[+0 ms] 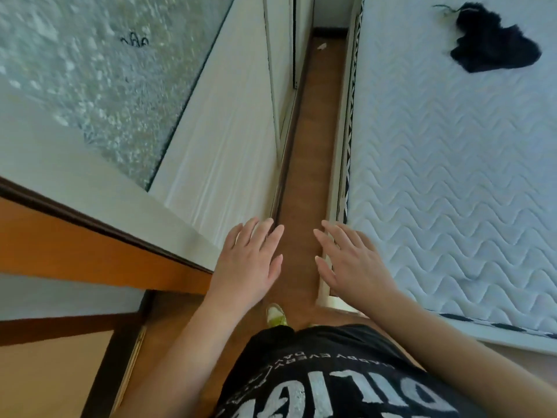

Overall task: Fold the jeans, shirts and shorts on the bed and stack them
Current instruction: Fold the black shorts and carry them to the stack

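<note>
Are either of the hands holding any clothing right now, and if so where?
Nothing is held: left hand and right hand are open in mid-air; the dark garment lies untouched on the mattress.

A bedroom in a home.

A bare quilted white mattress [452, 176] lies along a narrow strip of wood floor [313, 164], facing pale wardrobe doors [223, 152] with a frosted glass panel [99, 73]; a dark crumpled garment [494, 46] rests on the mattress.

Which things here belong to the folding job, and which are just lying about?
Job: black garment crumpled on the mattress; left hand and right hand, both open, holding nothing.
Lying about: white scrap on the floor; wardrobe.
</note>
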Motion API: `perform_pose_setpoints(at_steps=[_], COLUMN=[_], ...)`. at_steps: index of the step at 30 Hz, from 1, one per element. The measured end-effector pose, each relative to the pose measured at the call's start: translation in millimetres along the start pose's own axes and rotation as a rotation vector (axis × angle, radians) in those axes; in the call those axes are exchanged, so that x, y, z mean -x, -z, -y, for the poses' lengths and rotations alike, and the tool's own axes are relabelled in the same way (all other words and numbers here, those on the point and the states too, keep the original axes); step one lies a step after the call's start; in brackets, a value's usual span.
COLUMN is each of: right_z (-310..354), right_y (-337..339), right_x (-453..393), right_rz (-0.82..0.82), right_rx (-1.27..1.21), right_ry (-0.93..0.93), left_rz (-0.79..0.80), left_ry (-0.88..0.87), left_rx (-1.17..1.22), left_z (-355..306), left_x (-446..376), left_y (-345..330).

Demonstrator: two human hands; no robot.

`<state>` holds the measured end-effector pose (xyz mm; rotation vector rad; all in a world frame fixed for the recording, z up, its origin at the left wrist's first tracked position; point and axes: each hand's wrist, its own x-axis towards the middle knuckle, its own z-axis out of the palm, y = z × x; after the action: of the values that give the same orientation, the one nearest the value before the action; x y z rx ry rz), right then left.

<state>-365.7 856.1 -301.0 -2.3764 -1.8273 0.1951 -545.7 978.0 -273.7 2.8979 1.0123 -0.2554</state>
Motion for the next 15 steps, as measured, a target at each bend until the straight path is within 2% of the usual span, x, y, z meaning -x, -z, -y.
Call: perform_pose_setpoints(at_steps=[4, 7, 10, 15], right_z=[2.9, -4.5, -8.4, -21.1], right_y=[2.3, 6.8, 10.7, 13.4], right_x=[-26.7, -45.6, -68.7, -115.8], right_rz=[0.0, 0.0, 0.026, 0.011], right_rx=[-0.003, 0.002, 0.025, 0.029], right_ry=[-0.121, -0.232, -0.238, -0.196], left_rz=[0.019, -0.04, -0.057, -0.059], left_ry=[-0.05, -0.081, -0.078, 0.068], left_rx=[0.017, 0.04, 0.08, 0.151], left_z=[16.0, 20.3, 20.9, 26.8], left_x=[-38.5, -59.3, -73.9, -86.8], left_y=[4.8, 17.7, 27.1, 29.8])
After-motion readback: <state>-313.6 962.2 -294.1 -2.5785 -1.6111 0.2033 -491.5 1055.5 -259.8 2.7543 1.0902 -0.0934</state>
